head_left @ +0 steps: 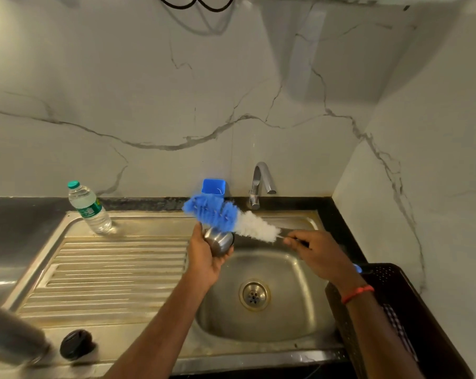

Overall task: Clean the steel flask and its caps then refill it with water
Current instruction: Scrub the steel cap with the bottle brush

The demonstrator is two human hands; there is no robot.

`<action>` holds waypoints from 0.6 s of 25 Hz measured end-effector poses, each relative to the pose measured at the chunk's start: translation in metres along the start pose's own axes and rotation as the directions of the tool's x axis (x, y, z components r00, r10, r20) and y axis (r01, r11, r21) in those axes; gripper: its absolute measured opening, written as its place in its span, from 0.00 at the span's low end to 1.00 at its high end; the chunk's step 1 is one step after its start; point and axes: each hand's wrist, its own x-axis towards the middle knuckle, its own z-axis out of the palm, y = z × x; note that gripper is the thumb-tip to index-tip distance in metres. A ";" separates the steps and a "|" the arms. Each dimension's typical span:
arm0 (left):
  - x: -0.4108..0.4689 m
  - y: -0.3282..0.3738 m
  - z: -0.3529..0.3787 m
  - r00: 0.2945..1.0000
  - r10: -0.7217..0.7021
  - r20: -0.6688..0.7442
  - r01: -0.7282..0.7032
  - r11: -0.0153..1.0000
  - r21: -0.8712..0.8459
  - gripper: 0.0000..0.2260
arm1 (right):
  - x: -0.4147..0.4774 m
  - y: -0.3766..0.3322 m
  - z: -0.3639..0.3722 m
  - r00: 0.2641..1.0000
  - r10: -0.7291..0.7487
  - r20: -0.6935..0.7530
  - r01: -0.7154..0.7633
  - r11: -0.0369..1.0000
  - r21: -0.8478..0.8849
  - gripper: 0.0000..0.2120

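Note:
My left hand (pixel 204 258) grips a steel cup-shaped cap (pixel 219 241) over the left edge of the sink basin (pixel 299 269). My right hand (pixel 317 254) holds the handle of a bottle brush (pixel 231 218) with blue and white bristles; the blue part lies across the cap's rim. The steel flask (pixel 12 337) stands at the lower left, blurred and close to the camera. A black inner cap (pixel 76 344) rests beside it on the sink's front rim.
A plastic water bottle (pixel 89 207) with a green lid stands at the back of the ribbed drainboard (pixel 116 269). A tap (pixel 261 181) and a blue holder (pixel 213 186) sit behind the basin. A dark basket (pixel 411 296) occupies the right counter.

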 end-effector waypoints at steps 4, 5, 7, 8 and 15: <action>0.002 0.001 0.006 0.997 0.056 -0.051 -0.059 0.997 -0.059 0.23 | 0.001 -0.006 0.008 0.999 -0.019 0.028 0.020 0.997 -0.072 0.08; 0.003 0.005 0.004 0.994 0.068 -0.084 -0.074 0.994 -0.074 0.25 | -0.005 0.003 -0.001 0.999 0.011 0.043 -0.009 0.998 -0.065 0.08; 0.007 0.010 -0.001 0.992 0.072 -0.107 -0.080 0.995 -0.068 0.27 | -0.021 0.016 -0.016 0.996 0.064 0.067 -0.061 0.997 -0.039 0.07; 0.008 0.010 0.000 0.992 0.075 -0.100 -0.081 0.995 -0.054 0.27 | -0.024 0.015 -0.016 0.995 0.074 0.066 -0.071 0.997 -0.040 0.07; 0.005 0.008 0.010 0.996 0.052 -0.071 -0.057 0.997 -0.060 0.26 | -0.012 0.000 0.005 1.000 0.019 0.021 -0.017 0.996 -0.086 0.09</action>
